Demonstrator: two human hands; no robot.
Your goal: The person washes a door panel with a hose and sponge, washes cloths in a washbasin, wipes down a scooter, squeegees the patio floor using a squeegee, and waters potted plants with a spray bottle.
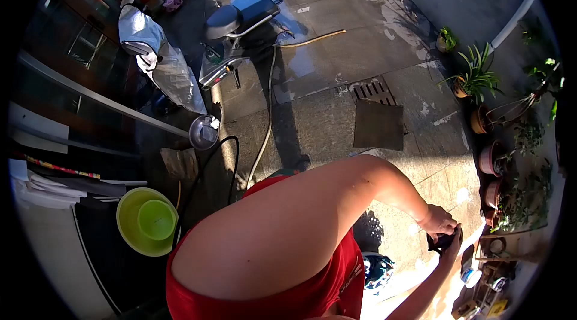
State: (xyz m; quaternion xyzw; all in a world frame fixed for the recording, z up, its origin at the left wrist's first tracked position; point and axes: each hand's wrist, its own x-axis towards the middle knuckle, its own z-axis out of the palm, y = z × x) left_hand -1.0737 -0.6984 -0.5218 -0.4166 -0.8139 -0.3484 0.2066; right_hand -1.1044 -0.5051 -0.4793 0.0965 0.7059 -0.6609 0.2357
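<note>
In the head view, the left hand (437,222) is at four o'clock, its fingers curled in and closed on a dark item (442,240). The right hand (452,246) meets it from below, also closed on the item, its fingers partly hidden. The two hands are close together, with the dark item between them; its full shape is hard to make out.

At five o'clock, near the red top (342,278), lies a patterned blue and white cloth (377,271). The pots (490,159), rounded and holding leafy plants, line the wall from two to four o'clock. A flat, roughly square mat (378,126) lies towards three o'clock, beside a slotted drain (374,88) in the rough, partly wet paving.

At eleven o'clock stands a scooter (243,19) with a smooth, dark padded seat. A wrinkled silvery cover (159,55) hangs at ten. A shiny round metal bowl (199,134) sits at nine, and at eight a yellow-green basin (127,224) holds a smaller round green bowl (156,219).
</note>
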